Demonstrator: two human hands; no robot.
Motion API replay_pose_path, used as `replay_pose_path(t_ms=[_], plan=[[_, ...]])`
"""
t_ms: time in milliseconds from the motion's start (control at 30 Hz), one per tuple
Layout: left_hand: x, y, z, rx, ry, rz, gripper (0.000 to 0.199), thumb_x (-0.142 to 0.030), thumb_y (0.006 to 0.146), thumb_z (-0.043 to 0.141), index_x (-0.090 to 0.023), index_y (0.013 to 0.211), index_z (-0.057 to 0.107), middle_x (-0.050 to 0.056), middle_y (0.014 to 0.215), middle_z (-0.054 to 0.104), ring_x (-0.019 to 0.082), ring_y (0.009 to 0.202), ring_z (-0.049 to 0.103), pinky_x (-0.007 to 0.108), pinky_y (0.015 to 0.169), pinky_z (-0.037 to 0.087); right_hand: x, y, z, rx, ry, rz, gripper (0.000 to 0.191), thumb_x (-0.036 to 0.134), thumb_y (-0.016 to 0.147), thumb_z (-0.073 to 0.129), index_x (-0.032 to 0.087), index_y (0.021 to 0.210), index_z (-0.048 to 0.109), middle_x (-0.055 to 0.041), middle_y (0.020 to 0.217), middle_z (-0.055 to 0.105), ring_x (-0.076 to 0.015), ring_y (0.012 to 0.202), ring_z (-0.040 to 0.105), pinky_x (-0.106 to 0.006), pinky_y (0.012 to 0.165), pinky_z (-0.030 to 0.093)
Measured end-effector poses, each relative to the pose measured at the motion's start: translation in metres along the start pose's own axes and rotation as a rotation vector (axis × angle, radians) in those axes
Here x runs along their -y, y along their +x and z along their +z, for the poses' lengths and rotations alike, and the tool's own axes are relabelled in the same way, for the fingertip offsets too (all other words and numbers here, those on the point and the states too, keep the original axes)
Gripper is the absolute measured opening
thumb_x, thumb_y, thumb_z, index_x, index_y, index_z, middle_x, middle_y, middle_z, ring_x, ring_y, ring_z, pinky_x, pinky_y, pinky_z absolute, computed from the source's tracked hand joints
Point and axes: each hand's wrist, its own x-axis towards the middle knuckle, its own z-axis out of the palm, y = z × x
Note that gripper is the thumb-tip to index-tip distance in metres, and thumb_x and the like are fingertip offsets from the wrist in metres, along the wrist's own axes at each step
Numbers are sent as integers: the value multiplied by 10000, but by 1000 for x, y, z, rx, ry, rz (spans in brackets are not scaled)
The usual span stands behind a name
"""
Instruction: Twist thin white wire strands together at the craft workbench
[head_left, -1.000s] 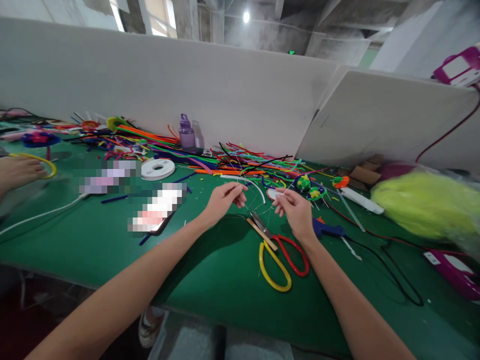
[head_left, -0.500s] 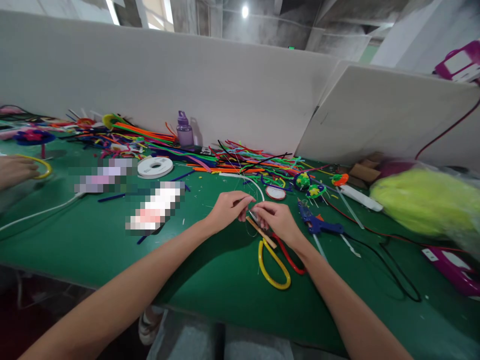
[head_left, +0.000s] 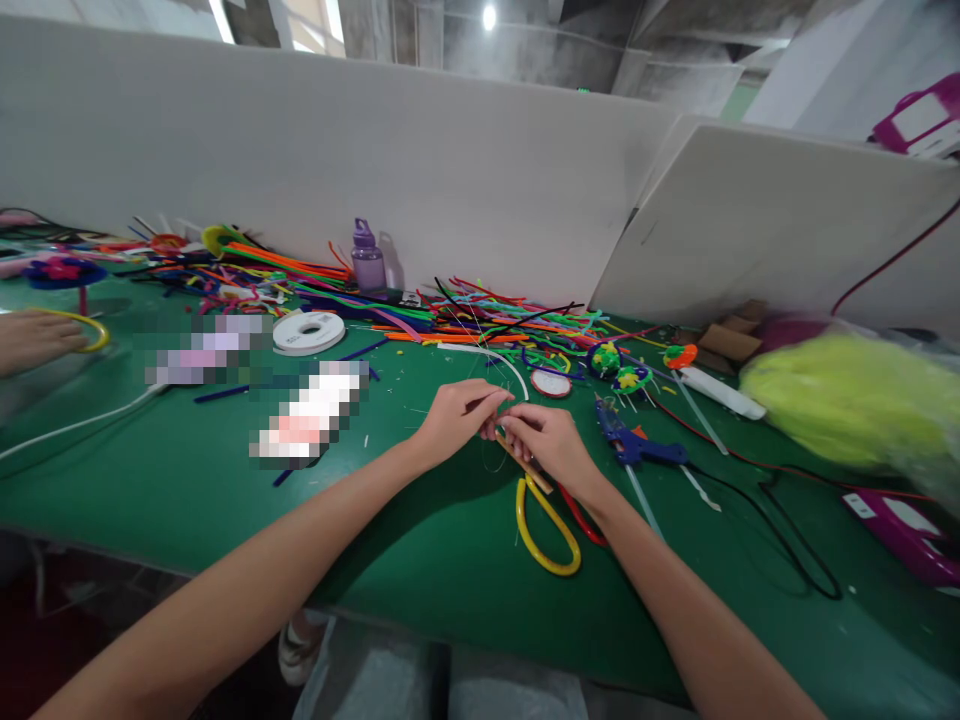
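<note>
Fingertips almost touching, my two hands meet just above the table. My left hand point(head_left: 463, 415) is closed in a pinch on a very thin, clear thread point(head_left: 486, 462), which hangs below it in a small loop. My right hand point(head_left: 551, 435) is pinched too, with its fingers around the same thread as far as I can see. Under the right hand lie a flat wooden strip point(head_left: 534, 474) and scissors with one yellow handle point(head_left: 547, 535) and one red handle point(head_left: 583, 518). The scissor blades are hidden beneath the hand. A curved white strip point(head_left: 506, 365) lies just beyond the fingers.
Behind are piled coloured pipe cleaners point(head_left: 495, 320), a purple bottle point(head_left: 368, 262) and a white spool point(head_left: 307, 335). To the right are a blue glue gun point(head_left: 637, 448) with its cord and a bag of yellow-green material point(head_left: 840, 400). Another person's hand point(head_left: 37, 340) rests at far left.
My hands stay together in nearly the same place. The right fingers have shifted slightly left, and the pale, shiny part seen under them is now covered. The other person's hand has moved slightly right.
</note>
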Motion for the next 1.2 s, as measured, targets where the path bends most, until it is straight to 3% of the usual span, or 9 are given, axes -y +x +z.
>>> replay_pose_path(t_ms=[233,467,1200], plan=[[-3,2,0,-31,120,84,227,-288,846,502,-209,802,710,21,739,629,144,715,541,230,658,374,4,-2,5,-26,-17,-35,204,263,814,504,186,657,609,32,514,550,-101,435,511,-206,456,408],[-1,1,3,-28,-12,12,230,-307,842,509,-209,833,717,23,732,608,148,745,538,229,690,392,4,-3,10,-64,-18,-44,206,264,817,494,187,683,630,30,519,561,-95,430,513,-199,448,407],[-1,-2,7,-89,51,26,247,-290,858,489,-207,947,705,31,788,598,121,721,556,212,645,424,3,-2,22,-60,103,14,207,266,813,488,164,677,605,9,562,590,-85,402,519,-192,402,421]])
